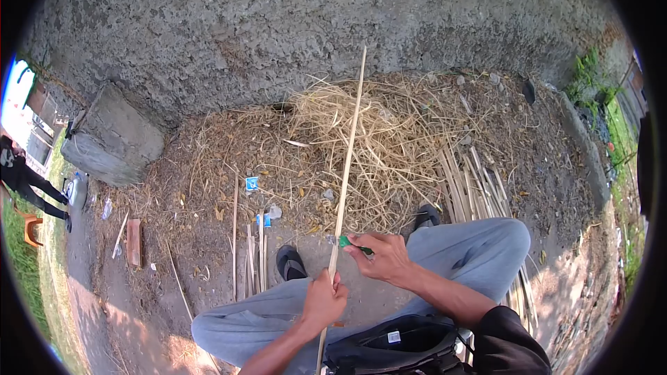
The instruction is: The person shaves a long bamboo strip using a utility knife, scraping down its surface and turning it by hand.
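Observation:
A long pale strip of wood or bamboo runs upright through the middle of the view, its tip in front of the wall. My left hand is closed around its lower part. Just above and to the right, my right hand grips a small green tool, whose end touches the strip. The tool's blade, if any, is too small to make out. Thin shavings lie heaped on the ground beyond my feet.
More strips lie by my right knee, others at the left. A concrete block stands near the rough wall. A brick lies at left. Another person stands at the far left, near an orange chair.

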{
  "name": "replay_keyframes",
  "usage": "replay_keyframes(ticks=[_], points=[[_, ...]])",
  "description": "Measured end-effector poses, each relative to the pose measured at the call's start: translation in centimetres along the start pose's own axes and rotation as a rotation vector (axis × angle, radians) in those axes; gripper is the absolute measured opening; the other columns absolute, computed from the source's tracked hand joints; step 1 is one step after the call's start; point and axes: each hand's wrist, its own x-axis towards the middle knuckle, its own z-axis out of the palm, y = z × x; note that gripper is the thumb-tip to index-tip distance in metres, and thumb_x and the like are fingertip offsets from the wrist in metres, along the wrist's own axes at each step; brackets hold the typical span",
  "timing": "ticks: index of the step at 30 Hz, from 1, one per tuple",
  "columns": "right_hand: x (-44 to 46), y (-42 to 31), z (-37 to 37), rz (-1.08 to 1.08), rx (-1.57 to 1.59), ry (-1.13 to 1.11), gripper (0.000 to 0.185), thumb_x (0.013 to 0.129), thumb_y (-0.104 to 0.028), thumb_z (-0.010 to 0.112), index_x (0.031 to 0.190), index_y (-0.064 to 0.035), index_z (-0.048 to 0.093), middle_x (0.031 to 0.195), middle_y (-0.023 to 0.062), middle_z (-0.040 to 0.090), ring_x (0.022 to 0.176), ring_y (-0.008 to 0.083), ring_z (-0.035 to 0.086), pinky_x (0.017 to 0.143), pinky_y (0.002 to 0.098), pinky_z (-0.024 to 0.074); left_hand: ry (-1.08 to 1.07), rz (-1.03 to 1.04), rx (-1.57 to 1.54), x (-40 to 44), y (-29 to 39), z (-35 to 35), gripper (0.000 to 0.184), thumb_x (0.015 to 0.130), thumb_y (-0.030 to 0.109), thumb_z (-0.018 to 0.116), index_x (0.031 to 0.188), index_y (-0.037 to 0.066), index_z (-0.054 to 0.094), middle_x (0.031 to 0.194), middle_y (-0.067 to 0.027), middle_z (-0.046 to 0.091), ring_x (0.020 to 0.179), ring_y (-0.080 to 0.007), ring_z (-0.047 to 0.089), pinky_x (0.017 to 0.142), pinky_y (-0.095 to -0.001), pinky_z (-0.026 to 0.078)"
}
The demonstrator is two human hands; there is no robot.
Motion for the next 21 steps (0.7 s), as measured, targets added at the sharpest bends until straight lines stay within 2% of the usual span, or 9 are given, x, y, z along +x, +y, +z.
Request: replay_keyframes(ticks=[1, 3, 7, 10, 12, 16, 19, 21], points=[[0.6, 0.7, -0.1, -0.001, -0.002, 0.005, 0.016, 0.079, -0.021, 0.078, 0.087, -0.0089, 0.071, 0.085, 0.0073, 0.074, 0.055, 0.023, 0.067, 0.045, 0.0313, 0.0497, 0.0, 0.005, 0.002, -0.2, -0.1, 0.1, 0.019, 0.08, 0.009, 0.057, 0.094, -0.005, 0.053, 0.069, -0.0187, 0.061, 0.063, -0.0321, 0.065, 0.059, -0.0404, 0.051], [1.4, 2.1, -0.9, 0.181, -0.034, -0.023, 0.018, 0.082, -0.028, 0.075, 0.092, -0.0129, 0.071, 0.076, 0.0067, 0.072, 0.05, 0.0267, 0.063, 0.044, 0.0381, 0.0471, -0.059, -0.029, 0.013, -0.8, -0.2, 0.7, 0.021, 0.081, 0.01, 0.058, 0.095, -0.005, 0.053, 0.069, -0.0187, 0.062, 0.063, -0.0325, 0.066, 0.06, -0.0405, 0.052], [1.7, 2.6, -0.8, 0.029, -0.009, 0.122, 0.019, 0.083, -0.028, 0.074, 0.092, -0.0117, 0.071, 0.072, 0.0085, 0.071, 0.052, 0.027, 0.065, 0.048, 0.0381, 0.0493, -0.098, -0.023, 0.038, -0.9, 0.4, 0.0, 0.022, 0.08, 0.012, 0.059, 0.093, -0.005, 0.055, 0.068, -0.0171, 0.061, 0.062, -0.0286, 0.065, 0.059, -0.0378, 0.05], [3.1, 3.6, -2.1, 0.124, -0.004, 0.141, 0.019, 0.084, -0.028, 0.074, 0.091, -0.0104, 0.07, 0.069, 0.0098, 0.07, 0.054, 0.027, 0.066, 0.048, 0.037, 0.0496, -0.109, -0.014, -0.009, -2.4, -0.4, 0.1, 0.021, 0.081, 0.013, 0.06, 0.091, -0.004, 0.054, 0.067, -0.0164, 0.06, 0.06, -0.0284, 0.064, 0.058, -0.0369, 0.049], [3.9, 4.7, -3.4, 0.281, -0.052, 0.103, 0.019, 0.084, -0.028, 0.074, 0.09, -0.0099, 0.069, 0.068, 0.0099, 0.07, 0.055, 0.0283, 0.066, 0.048, 0.0374, 0.0498, -0.184, 0.0, 0.035, -3.4, -0.1, 0.0, 0.021, 0.082, 0.011, 0.059, 0.095, -0.005, 0.054, 0.065, -0.0171, 0.061, 0.059, -0.0306, 0.066, 0.057, -0.0383, 0.052], [3.9, 5.2, -2.7, 0.149, -0.028, 0.19, 0.02, 0.085, -0.028, 0.072, 0.091, -0.0098, 0.071, 0.069, 0.0103, 0.07, 0.053, 0.03, 0.065, 0.048, 0.0387, 0.0494, -0.207, -0.03, 0.067, -3.9, 0.6, -1.6, 0.02, 0.083, 0.01, 0.059, 0.095, -0.005, 0.053, 0.065, -0.0166, 0.061, 0.058, -0.0288, 0.065, 0.057, -0.0363, 0.052], [4.4, 4.6, -3.5, 0.204, -0.048, 0.188, 0.019, 0.085, -0.028, 0.072, 0.09, -0.0099, 0.071, 0.071, 0.0102, 0.07, 0.053, 0.0296, 0.065, 0.048, 0.0389, 0.0491, -0.235, -0.057, 0.071, -4.4, 0.1, -2.4, 0.021, 0.082, 0.01, 0.061, 0.094, -0.006, 0.053, 0.067, -0.0161, 0.062, 0.059, -0.026, 0.065, 0.058, -0.0351, 0.052], [4.5, 4.7, -3.9, 0.248, -0.077, 0.16, 0.019, 0.085, -0.028, 0.072, 0.089, -0.0101, 0.071, 0.072, 0.0104, 0.071, 0.053, 0.029, 0.065, 0.048, 0.0385, 0.049, -0.216, 0.052, 0.078, -4.7, -0.3, -2.9, 0.024, 0.092, 0.017, 0.058, 0.103, -0.003, 0.051, 0.063, -0.0093, 0.056, 0.05, -0.0189, 0.056, 0.049, -0.0334, 0.047]])
